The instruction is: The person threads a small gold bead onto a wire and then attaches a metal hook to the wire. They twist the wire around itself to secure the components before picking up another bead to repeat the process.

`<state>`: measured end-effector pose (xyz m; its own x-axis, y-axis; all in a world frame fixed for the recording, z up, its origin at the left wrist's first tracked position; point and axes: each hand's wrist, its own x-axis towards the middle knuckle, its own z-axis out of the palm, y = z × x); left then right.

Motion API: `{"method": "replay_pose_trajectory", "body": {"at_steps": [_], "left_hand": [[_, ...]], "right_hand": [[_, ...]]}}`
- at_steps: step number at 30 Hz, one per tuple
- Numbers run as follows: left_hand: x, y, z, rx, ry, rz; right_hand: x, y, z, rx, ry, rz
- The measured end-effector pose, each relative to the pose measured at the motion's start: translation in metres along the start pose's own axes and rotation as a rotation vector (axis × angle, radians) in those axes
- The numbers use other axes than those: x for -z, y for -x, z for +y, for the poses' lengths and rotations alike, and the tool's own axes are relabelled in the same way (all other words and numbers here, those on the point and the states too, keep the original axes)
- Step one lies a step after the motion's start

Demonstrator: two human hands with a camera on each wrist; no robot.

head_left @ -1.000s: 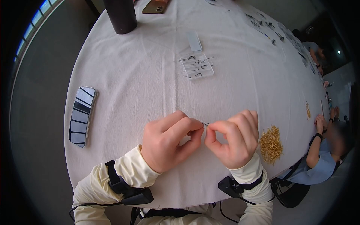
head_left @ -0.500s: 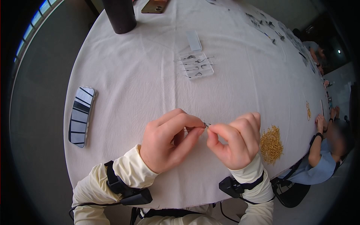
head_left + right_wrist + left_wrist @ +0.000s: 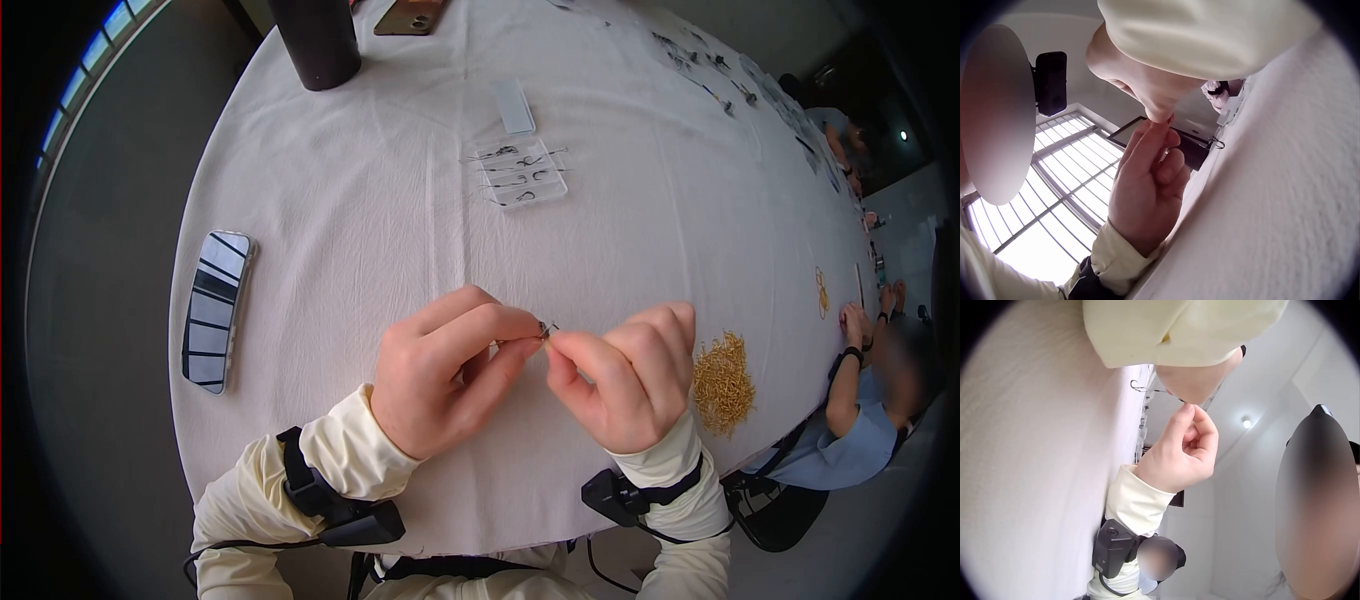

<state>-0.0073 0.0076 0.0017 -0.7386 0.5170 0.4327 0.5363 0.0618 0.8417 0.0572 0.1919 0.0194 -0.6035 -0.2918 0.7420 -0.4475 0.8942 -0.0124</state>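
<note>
The left hand [image 3: 450, 375] pinches a small dark hook [image 3: 546, 329] between thumb and forefinger, above the cloth. Close against its fingertips, the right hand [image 3: 630, 380] has thumb and forefinger pinched together at the hook's end; what lies between them is too small to tell. In the left wrist view the hook's curved wire [image 3: 1137, 385] sticks out beside the fingers. Its dark bend [image 3: 1218, 144] also shows in the right wrist view. A heap of gold-coloured small pieces [image 3: 724, 385] lies right of the right hand.
A clear compartment box [image 3: 525, 188] holding dark hooks stands beyond the hands, its flat lid [image 3: 514, 106] behind it. A phone [image 3: 217, 310] lies left, a dark cup [image 3: 318, 45] and another phone [image 3: 409, 15] at the back. Another person [image 3: 870, 415] sits at right.
The right hand's fingertips shifted slightly away from the left hand's, then came back against them. The left hand stays nearly in place, its thumb and forefinger closer together than at first.
</note>
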Motion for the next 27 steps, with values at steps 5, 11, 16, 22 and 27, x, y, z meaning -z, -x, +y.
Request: {"method": "replay_pose_trajectory", "body": {"at_steps": [5,11,16,22,27], "left_hand": [[0.0012,-0.0013,0.0006,-0.101,-0.083,-0.005],[0.0022,-0.0009,-0.0011,-0.066,-0.008,-0.022],[0.0004,0.0012,-0.0048,-0.004,0.143,-0.008],[0.0002,0.0010,-0.0041,0.043,0.177,0.017],[0.0025,-0.0011,-0.0026,0.007,0.088,-0.014]], "right_hand": [[0.0017,-0.0007,0.0010,-0.015,-0.012,-0.001],[0.0014,-0.0004,0.0020,-0.037,-0.060,0.018],[-0.0001,0.0003,0.0034,-0.031,-0.115,0.024],[0.0032,0.0004,0.0026,-0.007,-0.189,-0.020],[0.0057,0.0027,0.0081,-0.098,-0.361,-0.067]]}}
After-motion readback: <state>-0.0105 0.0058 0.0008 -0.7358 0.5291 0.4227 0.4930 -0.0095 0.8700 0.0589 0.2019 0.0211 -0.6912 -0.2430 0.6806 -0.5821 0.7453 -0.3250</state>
